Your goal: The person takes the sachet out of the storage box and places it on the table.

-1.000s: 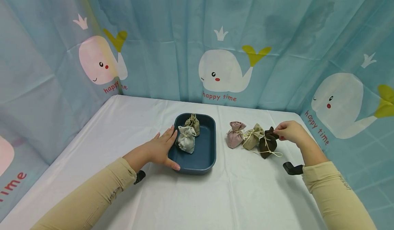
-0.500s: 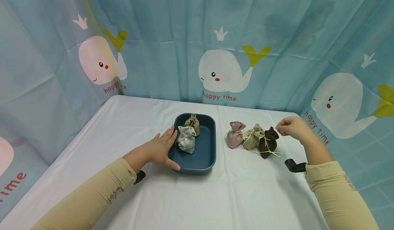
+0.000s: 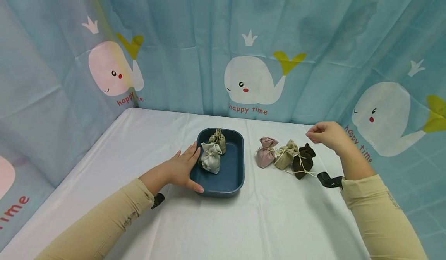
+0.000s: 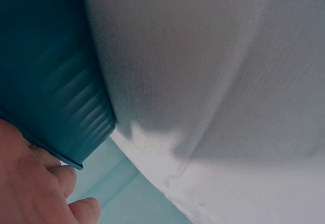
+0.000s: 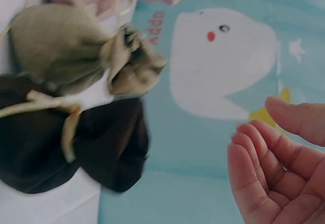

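Observation:
My left hand (image 3: 181, 169) lies on the left rim of a dark blue rectangular tray (image 3: 230, 192), fingers spread and thumb at the near corner; the left wrist view shows its fingers (image 4: 63, 181) along the tray's edge. Inside the tray stand a whitish drawstring pouch (image 3: 210, 159) and a khaki one (image 3: 218, 138). To the right my right hand (image 3: 327, 136) hovers above and beyond a dark brown drawstring pouch (image 3: 302, 164), apart from it. Its fingers (image 5: 244, 176) are loosely bent, and nothing is between them and the thumb.
Left of the brown pouch, a beige pouch (image 3: 286, 157) and a pink pouch (image 3: 266, 155) stand in a row on the white tablecloth (image 3: 223, 229). Blue curtains (image 3: 181, 70) with whale prints hang behind and at both sides of the table.
My right hand has let go of the brown pouch's top, drawn off it, and risen farther back. The left hand, the tray and the pouches stay where they were.

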Action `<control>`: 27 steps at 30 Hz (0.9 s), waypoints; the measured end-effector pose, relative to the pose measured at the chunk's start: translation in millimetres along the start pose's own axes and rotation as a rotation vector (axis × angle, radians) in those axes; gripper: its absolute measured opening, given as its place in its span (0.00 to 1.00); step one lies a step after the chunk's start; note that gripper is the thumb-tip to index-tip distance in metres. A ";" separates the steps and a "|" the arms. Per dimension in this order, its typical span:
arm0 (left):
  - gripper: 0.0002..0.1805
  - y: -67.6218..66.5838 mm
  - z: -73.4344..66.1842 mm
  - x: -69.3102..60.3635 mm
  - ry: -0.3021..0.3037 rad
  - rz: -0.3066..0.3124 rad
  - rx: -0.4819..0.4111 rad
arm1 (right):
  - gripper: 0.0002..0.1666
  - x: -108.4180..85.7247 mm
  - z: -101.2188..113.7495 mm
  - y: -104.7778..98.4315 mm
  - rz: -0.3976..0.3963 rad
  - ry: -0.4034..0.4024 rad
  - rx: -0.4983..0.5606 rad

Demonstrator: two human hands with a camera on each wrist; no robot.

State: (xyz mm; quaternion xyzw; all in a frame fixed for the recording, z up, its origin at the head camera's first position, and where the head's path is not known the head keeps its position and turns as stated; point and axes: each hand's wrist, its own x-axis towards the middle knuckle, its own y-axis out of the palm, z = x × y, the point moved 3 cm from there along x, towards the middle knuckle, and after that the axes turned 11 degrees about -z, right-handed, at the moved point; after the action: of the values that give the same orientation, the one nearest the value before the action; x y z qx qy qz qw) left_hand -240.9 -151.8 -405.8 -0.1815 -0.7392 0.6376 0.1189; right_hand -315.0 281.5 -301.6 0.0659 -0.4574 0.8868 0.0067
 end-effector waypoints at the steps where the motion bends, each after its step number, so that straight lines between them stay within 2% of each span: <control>1: 0.74 0.3 0.3 0.2 0.001 -0.004 0.000 | 0.19 0.4 3.8 -0.2 0.000 -0.005 -0.001; 6: 0.74 0.7 0.6 0.5 0.001 -0.009 0.000 | 0.21 2.6 23.3 3.1 0.001 -0.041 0.016; 14: 0.74 -0.9 -0.6 -0.2 0.006 -0.012 0.002 | 0.19 5.9 50.8 17.5 -0.003 -0.074 0.084; 27: 0.75 -1.3 -0.8 -0.8 0.006 -0.009 0.001 | 0.13 15.7 92.2 54.6 0.035 -0.120 0.101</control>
State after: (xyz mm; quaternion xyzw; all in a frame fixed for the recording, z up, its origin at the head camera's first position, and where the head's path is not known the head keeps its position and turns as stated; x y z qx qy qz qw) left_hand -240.0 -151.6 -404.3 -0.1800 -0.7392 0.6370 0.1239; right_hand -324.3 174.1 -291.1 0.1110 -0.4126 0.9033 -0.0396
